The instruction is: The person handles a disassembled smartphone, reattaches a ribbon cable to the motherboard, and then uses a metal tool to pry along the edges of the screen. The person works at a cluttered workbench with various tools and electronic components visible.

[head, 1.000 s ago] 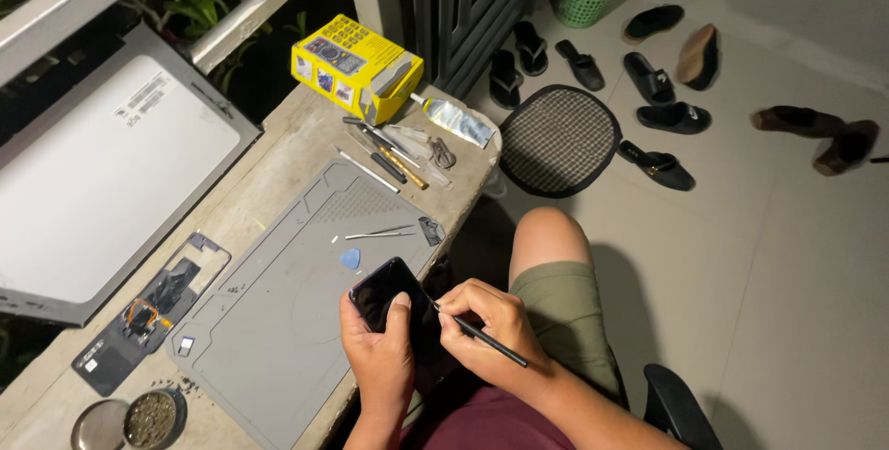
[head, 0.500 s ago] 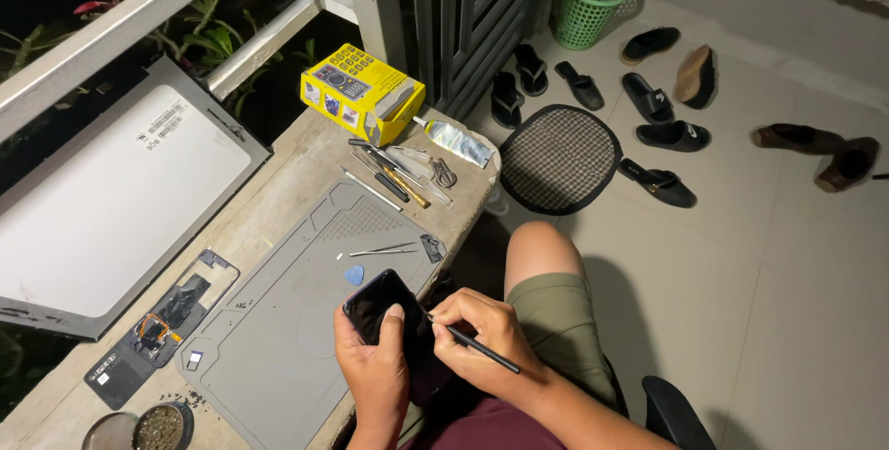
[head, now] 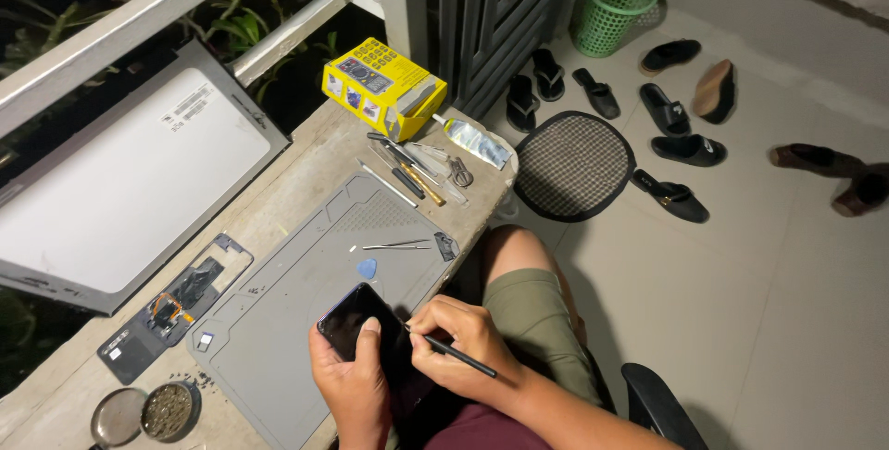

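Left hand: your left hand (head: 352, 385) is wrapping around the lower end of a dark phone (head: 356, 320), thumb lying across its glass, fingers closed behind it.
Right hand: your right hand (head: 458, 343) is pinching a thin black tool (head: 454, 350) like a pen, fingers closed on it, its tip touching the phone's right edge.
Phone: it is being held tilted just above the near edge of the grey work mat (head: 296, 311), over your lap.
Mat: a blue pick (head: 368, 268) and tweezers (head: 398, 246) are lying on it just beyond the phone.
Table: a yellow box (head: 381, 87) is sitting at the far end, with a row of small hand tools (head: 412, 172) beside it.
Left side: a large flat screen panel (head: 120, 191) is leaning by the railing; an opened phone body (head: 176, 306) is lying near the mat, and two round tins (head: 143, 413) are sitting at the near corner.
Floor: shoes (head: 685, 112), a green basket (head: 611, 7) and a round mesh pad (head: 574, 165) are lying to your right.
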